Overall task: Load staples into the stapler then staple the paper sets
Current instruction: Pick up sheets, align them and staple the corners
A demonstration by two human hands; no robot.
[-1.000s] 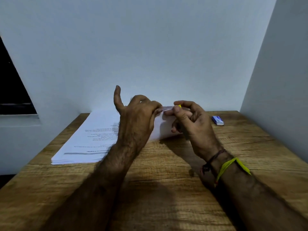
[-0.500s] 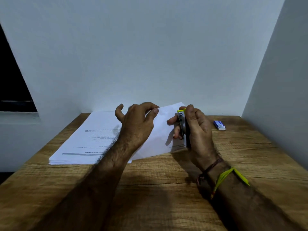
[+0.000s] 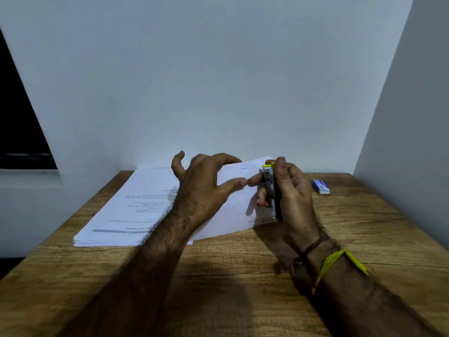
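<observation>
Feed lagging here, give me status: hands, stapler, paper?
Right hand grips stapler at paper set edge. Left hand holds the set. Nothing blocking.

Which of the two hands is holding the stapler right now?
The right hand, the one with the yellow wrist band, grips the stapler upright at the sheet's edge. The left hand holds the paper set.
</observation>
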